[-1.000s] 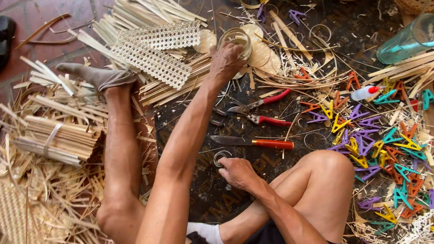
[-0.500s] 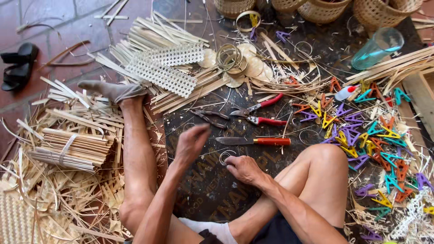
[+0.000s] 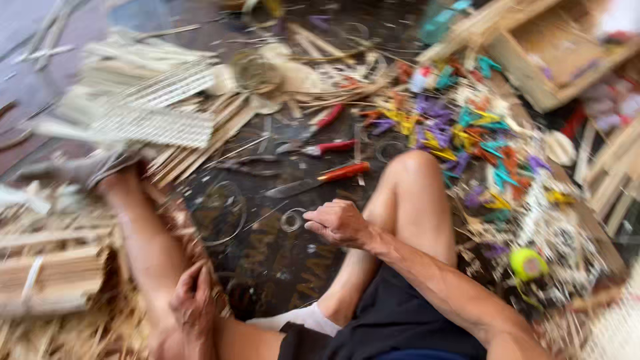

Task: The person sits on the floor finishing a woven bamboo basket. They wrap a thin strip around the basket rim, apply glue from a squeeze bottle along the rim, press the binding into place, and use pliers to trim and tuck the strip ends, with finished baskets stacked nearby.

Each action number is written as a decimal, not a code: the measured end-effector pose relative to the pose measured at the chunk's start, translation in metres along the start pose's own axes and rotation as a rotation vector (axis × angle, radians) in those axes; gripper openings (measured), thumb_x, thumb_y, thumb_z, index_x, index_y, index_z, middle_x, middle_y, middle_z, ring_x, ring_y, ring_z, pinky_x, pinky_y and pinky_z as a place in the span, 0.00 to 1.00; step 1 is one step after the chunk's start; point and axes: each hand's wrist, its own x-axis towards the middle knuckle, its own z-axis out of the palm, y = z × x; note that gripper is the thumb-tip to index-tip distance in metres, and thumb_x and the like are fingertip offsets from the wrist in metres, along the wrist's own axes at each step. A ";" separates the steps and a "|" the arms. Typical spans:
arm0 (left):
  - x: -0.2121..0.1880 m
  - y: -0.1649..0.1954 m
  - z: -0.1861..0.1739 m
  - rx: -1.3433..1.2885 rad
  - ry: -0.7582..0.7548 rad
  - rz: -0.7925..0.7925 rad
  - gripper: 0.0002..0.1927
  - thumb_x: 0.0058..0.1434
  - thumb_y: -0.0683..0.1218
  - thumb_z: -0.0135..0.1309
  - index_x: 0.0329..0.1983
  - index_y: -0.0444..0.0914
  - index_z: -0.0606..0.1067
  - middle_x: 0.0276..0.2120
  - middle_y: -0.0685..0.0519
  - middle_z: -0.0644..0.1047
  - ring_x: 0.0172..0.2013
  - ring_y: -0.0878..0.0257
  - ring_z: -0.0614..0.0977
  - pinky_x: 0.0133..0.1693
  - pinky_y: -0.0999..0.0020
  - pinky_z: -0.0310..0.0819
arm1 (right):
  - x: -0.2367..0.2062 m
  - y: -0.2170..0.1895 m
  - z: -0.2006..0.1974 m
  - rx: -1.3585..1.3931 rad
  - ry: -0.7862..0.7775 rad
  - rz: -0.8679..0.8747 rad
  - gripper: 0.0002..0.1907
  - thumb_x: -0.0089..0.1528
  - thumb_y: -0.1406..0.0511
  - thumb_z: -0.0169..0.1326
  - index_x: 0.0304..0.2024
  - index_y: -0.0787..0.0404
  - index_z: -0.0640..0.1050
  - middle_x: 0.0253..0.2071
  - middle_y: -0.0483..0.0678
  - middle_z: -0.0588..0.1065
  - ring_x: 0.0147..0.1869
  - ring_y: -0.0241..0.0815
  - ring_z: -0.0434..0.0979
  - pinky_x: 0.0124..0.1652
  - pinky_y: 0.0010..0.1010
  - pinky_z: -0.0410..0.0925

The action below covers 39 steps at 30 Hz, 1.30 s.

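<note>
Frame heavily motion-blurred. Person sits on the floor [image 3: 280, 260], legs out. Right hand [image 3: 340, 223] loosely curled, fingers bent, resting by the raised knee and touching or just over a small ring [image 3: 291, 220] on the floor; can't tell if it grips it. Left hand [image 3: 193, 303] low at the left leg, fingers bent against the shin, holding nothing visible. Knife [image 3: 320, 179] with orange handle lies just beyond the ring; red-handled pliers [image 3: 327, 147] farther out. A larger hoop [image 3: 223, 213] sits left of the ring. Bamboo strips [image 3: 153, 113] piled upper left, coloured clips [image 3: 467, 140] scattered right of the knee, green ball [image 3: 529, 264] at right.
</note>
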 end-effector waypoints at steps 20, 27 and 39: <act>0.091 0.057 0.058 -0.194 -0.060 -0.043 0.10 0.64 0.47 0.60 0.42 0.35 0.82 0.30 0.56 0.82 0.32 0.71 0.79 0.35 0.73 0.75 | 0.073 0.014 -0.069 -0.051 0.255 0.197 0.10 0.67 0.70 0.62 0.51 0.67 0.81 0.39 0.55 0.78 0.38 0.47 0.79 0.41 0.34 0.71; 0.090 0.057 0.054 -0.225 0.011 -0.123 0.11 0.63 0.46 0.61 0.41 0.33 0.82 0.27 0.58 0.80 0.29 0.73 0.76 0.32 0.76 0.73 | 0.341 -0.012 0.076 -0.179 0.035 0.124 0.24 0.61 0.51 0.64 0.40 0.66 0.78 0.35 0.57 0.75 0.39 0.56 0.76 0.36 0.48 0.67; 0.117 0.060 0.028 -0.997 0.075 -0.185 0.22 0.63 0.48 0.60 0.57 0.33 0.74 0.38 0.50 0.82 0.36 0.63 0.83 0.36 0.64 0.80 | 0.306 -0.067 0.111 -0.224 0.391 -0.416 0.05 0.63 0.71 0.55 0.40 0.68 0.74 0.31 0.53 0.69 0.33 0.49 0.67 0.34 0.43 0.62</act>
